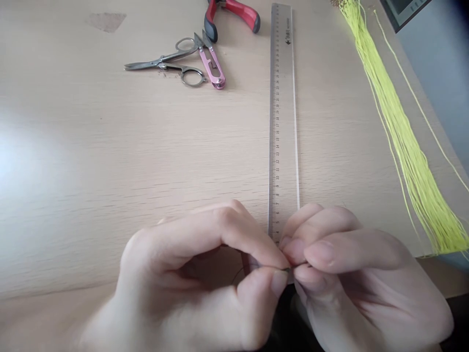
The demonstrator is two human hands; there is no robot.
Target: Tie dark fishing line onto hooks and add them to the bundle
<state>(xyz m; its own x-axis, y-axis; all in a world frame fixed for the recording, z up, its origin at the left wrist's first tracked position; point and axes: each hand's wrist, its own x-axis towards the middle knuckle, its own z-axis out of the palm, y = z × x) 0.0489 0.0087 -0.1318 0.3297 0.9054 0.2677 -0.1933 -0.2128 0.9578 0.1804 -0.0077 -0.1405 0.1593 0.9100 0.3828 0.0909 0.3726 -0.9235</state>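
Note:
My left hand (205, 274) pinches a tiny dark green piece (287, 270) between thumb and forefinger. What kind of thing it is, I cannot make out. Close beside it, my right hand (351, 274) has its thumb and forefinger closed on a thin dark strand (301, 264), with the other fingers curled in. The fingertips of both hands almost meet over the near end of a clear ruler (285, 122). A fine dark thread (238, 275) shows through the gap under my left forefinger; where it leads is hidden.
Scissors (161, 62) lie partly open at the upper left, touching pink thread snips (217, 80). Red-and-black-handled pliers (242, 12) are behind them. A long bundle of yellow cords (399, 127) runs along the right table edge. A dark-framed device (401, 10) shows at the top right.

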